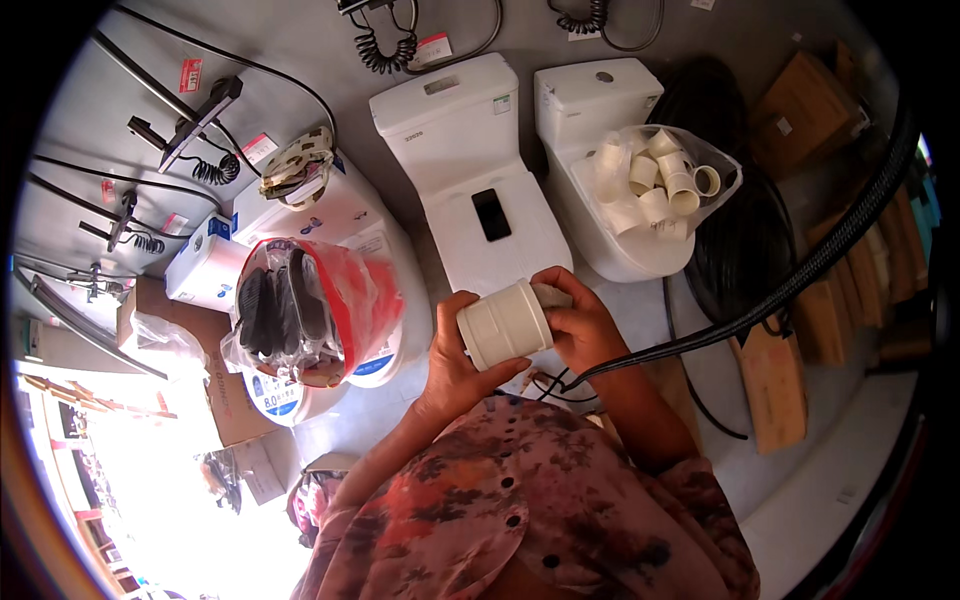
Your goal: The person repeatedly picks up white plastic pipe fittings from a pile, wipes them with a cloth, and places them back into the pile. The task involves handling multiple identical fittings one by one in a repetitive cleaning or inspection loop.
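Note:
A cream plastic pipe coupling point(504, 324) is held level in front of my chest. My left hand point(466, 352) grips its left end, with the thumb below and the fingers behind. My right hand point(579, 315) pinches a small pale piece point(553, 295) at the coupling's right end; what that piece is, I cannot tell. Just beyond my hands stands a white toilet point(457, 142) with a black smartphone point(491, 214) lying on its lid. On the toilet to its right point(592, 94), a clear plastic bag point(709, 206) holds several cream pipe fittings point(679, 184).
At left, a red and clear bag point(360, 300) of dark items rests on white toilets. A black braided hose point(750, 319) crosses on the right near my forearm. Cardboard boxes point(806, 112) and coiled black hose point(731, 240) lie at right; shower sets hang upper left.

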The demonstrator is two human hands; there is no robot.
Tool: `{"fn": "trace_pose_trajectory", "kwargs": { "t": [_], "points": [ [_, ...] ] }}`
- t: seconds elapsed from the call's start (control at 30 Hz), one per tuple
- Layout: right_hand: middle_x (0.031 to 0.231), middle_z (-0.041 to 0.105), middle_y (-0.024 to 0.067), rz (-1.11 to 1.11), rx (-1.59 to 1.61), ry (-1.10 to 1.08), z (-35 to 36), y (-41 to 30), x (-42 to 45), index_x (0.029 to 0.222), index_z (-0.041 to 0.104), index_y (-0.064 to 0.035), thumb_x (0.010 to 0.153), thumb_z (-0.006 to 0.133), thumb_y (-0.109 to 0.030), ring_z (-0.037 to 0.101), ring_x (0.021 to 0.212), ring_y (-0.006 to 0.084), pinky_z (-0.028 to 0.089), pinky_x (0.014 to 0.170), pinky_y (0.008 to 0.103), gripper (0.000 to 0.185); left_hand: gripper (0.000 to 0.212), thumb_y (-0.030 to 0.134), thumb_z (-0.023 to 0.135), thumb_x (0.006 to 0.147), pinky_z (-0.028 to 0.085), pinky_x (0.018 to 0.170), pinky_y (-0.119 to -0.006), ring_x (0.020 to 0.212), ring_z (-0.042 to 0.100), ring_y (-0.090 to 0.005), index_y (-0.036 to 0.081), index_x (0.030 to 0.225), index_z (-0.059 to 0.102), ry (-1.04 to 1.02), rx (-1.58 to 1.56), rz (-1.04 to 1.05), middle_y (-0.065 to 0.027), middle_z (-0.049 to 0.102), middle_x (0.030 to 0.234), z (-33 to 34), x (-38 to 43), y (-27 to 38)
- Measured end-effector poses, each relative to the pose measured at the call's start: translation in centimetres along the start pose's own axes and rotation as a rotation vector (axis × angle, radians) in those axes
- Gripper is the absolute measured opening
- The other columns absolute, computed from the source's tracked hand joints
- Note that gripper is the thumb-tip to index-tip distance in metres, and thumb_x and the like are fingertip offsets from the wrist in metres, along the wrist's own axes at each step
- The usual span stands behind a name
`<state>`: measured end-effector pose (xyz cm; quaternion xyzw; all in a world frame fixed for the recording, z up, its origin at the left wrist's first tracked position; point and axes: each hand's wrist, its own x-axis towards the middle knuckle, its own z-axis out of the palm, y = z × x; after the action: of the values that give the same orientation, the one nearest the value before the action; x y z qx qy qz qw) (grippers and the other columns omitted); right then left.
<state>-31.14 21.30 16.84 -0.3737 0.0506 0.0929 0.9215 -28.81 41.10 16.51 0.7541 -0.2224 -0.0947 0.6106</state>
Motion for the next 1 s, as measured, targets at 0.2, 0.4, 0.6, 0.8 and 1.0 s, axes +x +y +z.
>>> {"fn": "trace_pose_trajectory", "kwargs": {
  "t": [0.2, 0.4, 0.6, 0.8, 1.0],
  "points": [
    [0.101, 0.060, 0.0014, 0.029, -0.564, -0.362, -1.0, -2.9, -0.9, 0.096, 0.056, -0.0079, 0.074, 0.068, 0.005, 0.058, 0.095, 0.0128, 0.047, 0.083, 0.0285, 0.028, 0.066, 0.029, 0.080, 0.078, 0.050, 0.051, -0.031, 0.080, 0.063, -0.0185, 0.003, 0.126, 0.043, -0.033, -0.712, -0.396, -0.0106, 0.062, 0.101, -0.4, 0.4, 0.5],
    [0.104, 0.067, 0.0067, -0.238, -0.935, -0.288, -1.7, -5.4, -1.5, 0.098, 0.061, -0.0017, 0.078, 0.065, 0.009, 0.062, 0.097, 0.0133, 0.049, 0.086, 0.0287, 0.023, 0.066, 0.054, 0.064, 0.082, 0.047, 0.042, -0.035, 0.050, 0.060, -0.0271, 0.002, 0.122, 0.054, -0.177, -1.228, -0.556, -0.0166, 0.066, 0.082, -1.9, -0.3, -2.6],
    [0.098, 0.064, 0.0014, -0.319, -0.755, 0.088, -2.5, -3.8, -2.3, 0.112, 0.061, -0.0010, 0.080, 0.071, 0.002, 0.059, 0.095, 0.0090, 0.049, 0.082, 0.0267, 0.034, 0.071, 0.048, 0.071, 0.079, 0.052, 0.050, -0.038, 0.076, 0.065, -0.0311, 0.005, 0.131, 0.049, -0.178, -1.242, -0.438, -0.0215, 0.060, 0.109, -2.3, -1.3, -3.3],
    [0.098, 0.067, 0.0081, -0.489, -1.006, -0.118, 0.1, -3.3, -3.2, 0.110, 0.062, -0.0024, 0.074, 0.075, 0.003, 0.065, 0.087, 0.0169, 0.052, 0.078, 0.0301, 0.039, 0.069, 0.039, 0.074, 0.078, 0.053, 0.052, -0.031, 0.086, 0.066, -0.0238, 0.009, 0.133, 0.045, -0.143, -1.164, -0.462, -0.0100, 0.062, 0.112, -1.4, -1.3, -3.0],
    [0.113, 0.063, 0.0161, -0.403, -1.471, -0.377, 1.8, -1.1, -1.9, 0.116, 0.060, -0.0020, 0.072, 0.069, 0.000, 0.059, 0.103, 0.0330, 0.048, 0.092, 0.0409, 0.044, 0.080, 0.028, 0.083, 0.067, 0.045, 0.093, -0.033, 0.109, 0.054, -0.0198, 0.007, 0.134, 0.043, -0.129, -0.563, -0.392, -0.0051, 0.054, 0.112, -1.9, -0.5, 0.4]
  ]
}}
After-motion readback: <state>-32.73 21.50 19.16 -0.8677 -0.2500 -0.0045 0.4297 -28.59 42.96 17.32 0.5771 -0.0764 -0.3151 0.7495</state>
